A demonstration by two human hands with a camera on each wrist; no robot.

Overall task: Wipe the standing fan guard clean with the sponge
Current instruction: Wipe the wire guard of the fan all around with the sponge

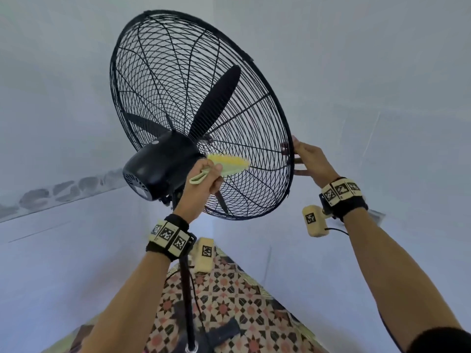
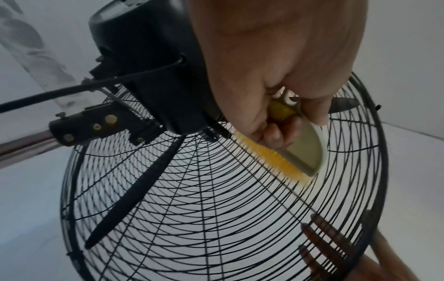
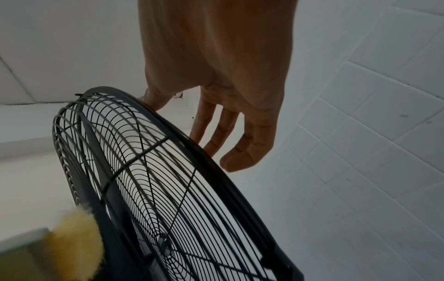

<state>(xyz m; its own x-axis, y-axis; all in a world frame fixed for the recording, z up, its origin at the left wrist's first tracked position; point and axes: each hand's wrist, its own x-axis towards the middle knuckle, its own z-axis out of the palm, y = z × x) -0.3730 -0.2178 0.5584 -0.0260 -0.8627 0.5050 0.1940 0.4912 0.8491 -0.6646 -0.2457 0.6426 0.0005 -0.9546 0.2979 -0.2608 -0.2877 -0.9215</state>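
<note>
Fan guard (image 1: 254, 138) wiping is underway: our left hand (image 1: 201, 179) grips the sponge brush (image 1: 230, 163) against the rear wires while our right hand (image 1: 309, 161) steadies the rim with straight fingers; next we sweep outward.

Pale bluish-white walls (image 1: 356, 72) meet in a corner. A grey mottled band (image 1: 63, 192) runs across the left wall. On the right, the wall shows square tiles (image 3: 372, 133) with thin joints. Below, the floor (image 1: 229, 301) carries patterned tiles in pink, black and cream stars. The light is soft and even.
</note>
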